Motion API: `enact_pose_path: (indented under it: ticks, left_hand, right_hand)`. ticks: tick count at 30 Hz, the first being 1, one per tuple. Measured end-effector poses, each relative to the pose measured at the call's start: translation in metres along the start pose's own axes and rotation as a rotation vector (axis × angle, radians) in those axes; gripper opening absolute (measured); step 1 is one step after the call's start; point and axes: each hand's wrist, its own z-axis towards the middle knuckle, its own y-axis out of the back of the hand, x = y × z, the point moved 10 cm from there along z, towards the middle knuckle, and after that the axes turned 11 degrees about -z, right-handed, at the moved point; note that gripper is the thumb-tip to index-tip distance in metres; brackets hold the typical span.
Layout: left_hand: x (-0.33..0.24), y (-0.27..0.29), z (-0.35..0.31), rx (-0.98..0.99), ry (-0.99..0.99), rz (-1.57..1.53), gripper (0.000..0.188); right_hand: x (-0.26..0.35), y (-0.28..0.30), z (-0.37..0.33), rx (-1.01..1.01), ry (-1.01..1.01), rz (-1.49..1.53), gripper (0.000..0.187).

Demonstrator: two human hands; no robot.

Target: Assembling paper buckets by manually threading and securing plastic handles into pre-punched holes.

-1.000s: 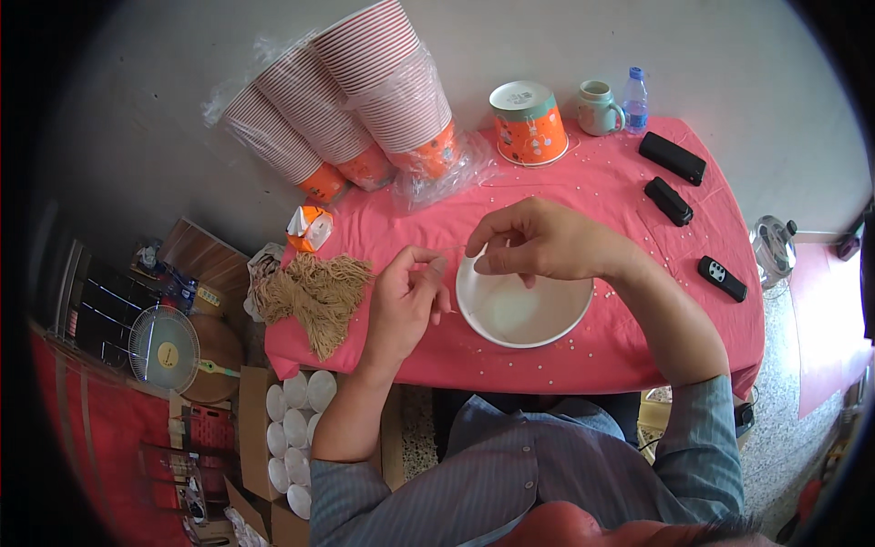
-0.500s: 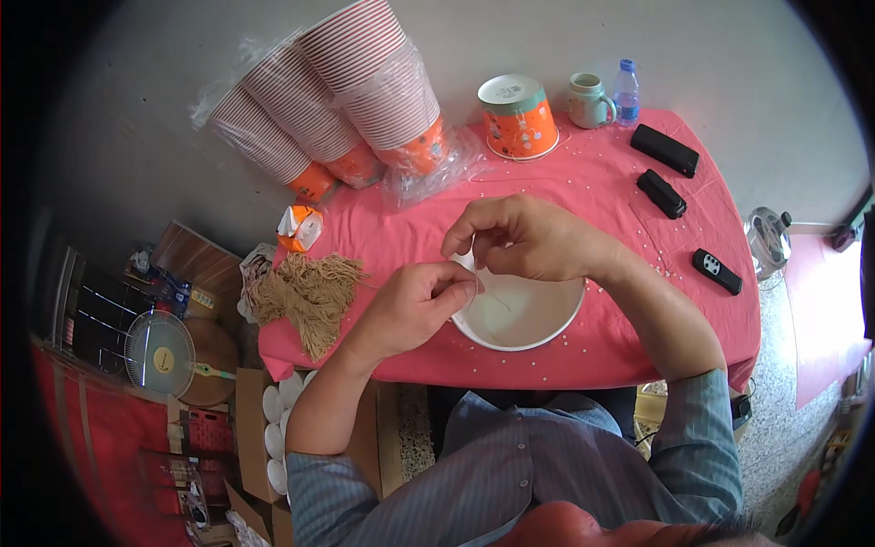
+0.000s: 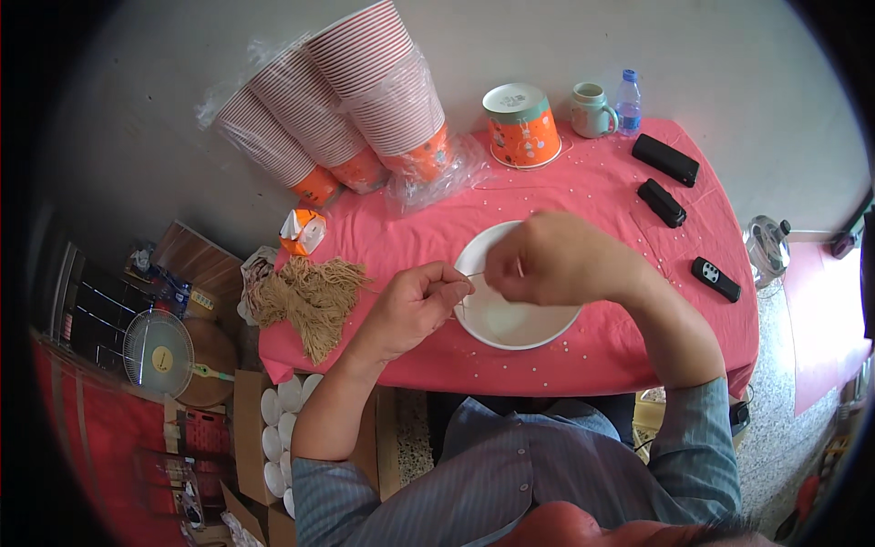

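My left hand (image 3: 421, 305) pinches a thin tan string (image 3: 477, 274) between thumb and forefinger over the left rim of a white bowl (image 3: 524, 337). Across from it, above the bowl, my right hand (image 3: 558, 260) is curled with fingers closed and slightly smeared by motion. The strand stretches from the left fingertips to the right fingers, and a loose end hangs below the left thumb. Whitish bowl contents are partly hidden under my right hand. Left of my left wrist lies a heap of tan strings (image 3: 314, 296).
Tall stacks of paper buckets (image 3: 374, 87) in clear plastic stand at the back left, beside an overturned orange bucket (image 3: 524, 137), a mug (image 3: 591, 114) and a bottle (image 3: 629, 105). Small white beads dot the pink tablecloth (image 3: 638, 319). Black devices (image 3: 665, 159) and a remote (image 3: 715, 279) lie right.
My right hand has moved right and slightly down, away from the left fingertips, and the string now spans between them. My left hand has stayed nearly in place.
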Motion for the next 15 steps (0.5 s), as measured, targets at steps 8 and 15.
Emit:
enact_pose_path:
  ticks: [8,15]
  left_hand:
    - [-0.003,-0.007,-0.002,0.074,-0.036,-0.037,0.016]
    - [0.004,0.004,-0.004,0.044,-0.050,-0.100,0.016]
  right_hand:
    - [0.003,-0.077,0.000,0.277,-0.010,-0.236,0.023]
    - [-0.003,-0.076,0.007,0.293,0.017,-0.164,0.022]
